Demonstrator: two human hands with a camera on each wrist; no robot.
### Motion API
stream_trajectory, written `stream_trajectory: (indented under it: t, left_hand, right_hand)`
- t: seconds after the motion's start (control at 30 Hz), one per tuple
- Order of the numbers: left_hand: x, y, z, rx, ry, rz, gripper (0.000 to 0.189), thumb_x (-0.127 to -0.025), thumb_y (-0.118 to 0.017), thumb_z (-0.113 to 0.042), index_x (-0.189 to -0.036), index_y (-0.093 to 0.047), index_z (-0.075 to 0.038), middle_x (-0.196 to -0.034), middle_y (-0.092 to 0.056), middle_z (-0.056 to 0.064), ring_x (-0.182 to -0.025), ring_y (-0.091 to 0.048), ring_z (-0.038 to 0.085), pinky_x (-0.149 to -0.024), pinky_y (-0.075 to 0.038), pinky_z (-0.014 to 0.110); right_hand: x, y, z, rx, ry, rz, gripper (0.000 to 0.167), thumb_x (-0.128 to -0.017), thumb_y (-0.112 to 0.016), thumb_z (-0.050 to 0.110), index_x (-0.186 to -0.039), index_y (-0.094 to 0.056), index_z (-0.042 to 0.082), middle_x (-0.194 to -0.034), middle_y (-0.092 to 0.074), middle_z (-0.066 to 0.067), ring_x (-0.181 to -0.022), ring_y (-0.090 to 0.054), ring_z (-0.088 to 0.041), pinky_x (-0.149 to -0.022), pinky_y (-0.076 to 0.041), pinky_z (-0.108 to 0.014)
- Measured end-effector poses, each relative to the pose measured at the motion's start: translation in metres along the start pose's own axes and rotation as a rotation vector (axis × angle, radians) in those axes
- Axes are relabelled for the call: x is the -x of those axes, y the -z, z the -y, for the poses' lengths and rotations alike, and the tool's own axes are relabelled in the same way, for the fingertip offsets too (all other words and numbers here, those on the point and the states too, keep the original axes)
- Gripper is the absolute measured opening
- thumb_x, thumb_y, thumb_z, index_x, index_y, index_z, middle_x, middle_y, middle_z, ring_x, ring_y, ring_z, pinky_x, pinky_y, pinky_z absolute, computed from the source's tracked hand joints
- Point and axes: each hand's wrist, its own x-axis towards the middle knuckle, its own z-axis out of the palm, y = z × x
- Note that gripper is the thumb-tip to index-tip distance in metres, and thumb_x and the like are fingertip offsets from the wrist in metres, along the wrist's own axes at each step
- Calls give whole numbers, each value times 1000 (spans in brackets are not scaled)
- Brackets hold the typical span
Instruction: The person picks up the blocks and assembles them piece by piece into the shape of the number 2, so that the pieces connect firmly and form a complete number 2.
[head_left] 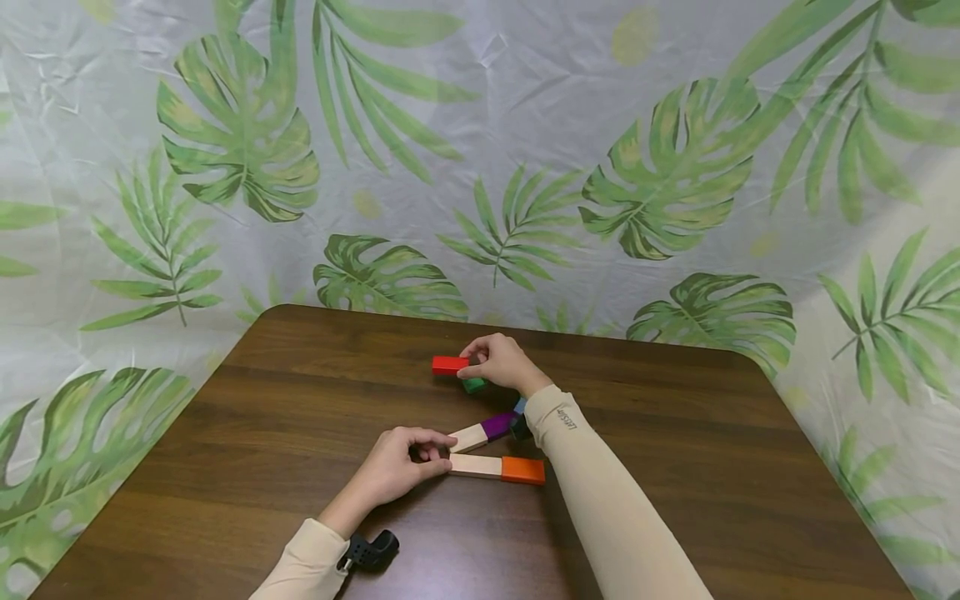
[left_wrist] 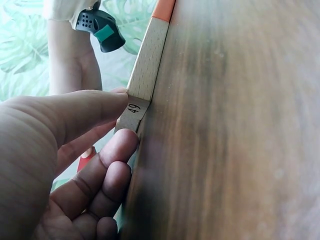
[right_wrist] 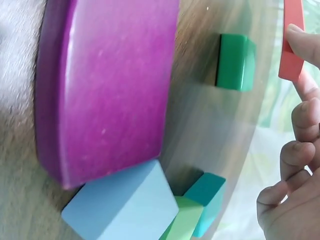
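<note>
Far out over the table, my right hand (head_left: 502, 365) pinches a red block (head_left: 450, 365) between thumb and finger. In the right wrist view the red block shows beyond a small green block (right_wrist: 235, 62) standing on the table. My left hand (head_left: 401, 467) has thumb and fingers at the meeting ends of two plain wooden blocks (head_left: 476, 466), pinching there. One end bears the number 49 in the left wrist view. An orange block (head_left: 523, 470) continues one wooden block; a purple block (head_left: 498, 426) continues the other, so the two rows form a narrow V.
Beyond the purple block sit a light blue block (right_wrist: 125, 205), a light green block (right_wrist: 185, 220) and a teal block (right_wrist: 207, 197), partly hidden by the right sleeve in the head view. Leaf-patterned cloth (head_left: 525, 167) hangs behind the brown table (head_left: 300, 400).
</note>
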Motion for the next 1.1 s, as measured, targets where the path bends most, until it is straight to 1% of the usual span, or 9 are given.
stream_trajectory:
  t: [0.2,0.4,0.57,0.7,0.93,1.1]
  left_hand:
    - [0,-1,0,-11,3,0,23,-90,-87,-18,-113,-85,-16,-79,-72,-9,-75,-60,0,-70,-49,20]
    - [-1,-2,0,-13,8,7,23,-90,-87,-17,-113,-85,-17,-79,-71,-12,-74,-60,0,-70,-49,20]
    - [-1,-2,-1,-18,10,7,23,-90,-87,-17,-113,-85,-17,-79,-70,-12,-74,-59,0,-70,-49,20]
    - [0,-2,-1,-20,13,0,24,-89,-87,-15,-113,-85,-16,-78,-70,-11,-74,-59,0,-70,-49,20]
    - [0,-2,-1,-30,22,0,24,-89,-87,-16,-113,-85,-17,-78,-71,-12,-74,-59,0,-71,-48,20]
    - [1,-2,-1,-25,16,1,24,-89,-87,-16,-113,-85,-17,-79,-71,-12,-74,-59,0,-71,-48,20]
  right_hand:
    - [-1,4,-7,-17,-32,-21,28,-90,-89,26,-112,-80,12,-71,-44,3,-67,-40,-14,-67,-36,-28]
    - [-1,11,-15,3,-70,-78,28,-90,-89,28,-112,-80,14,-73,-45,2,-66,-40,-15,-65,-35,-29]
    - [2,18,-21,29,-111,-108,28,-91,-88,30,-113,-80,16,-73,-45,2,-64,-39,-15,-63,-34,-29]
    - [5,22,-25,47,-125,-127,28,-92,-87,32,-114,-80,16,-73,-46,3,-66,-40,-15,-67,-33,-31]
    - [10,27,-33,88,-163,-159,29,-93,-86,33,-116,-80,17,-72,-46,4,-69,-42,-16,-79,-29,-37]
    - [11,28,-40,107,-185,-150,30,-93,-85,34,-117,-80,16,-70,-46,4,-68,-44,-16,-81,-28,-38]
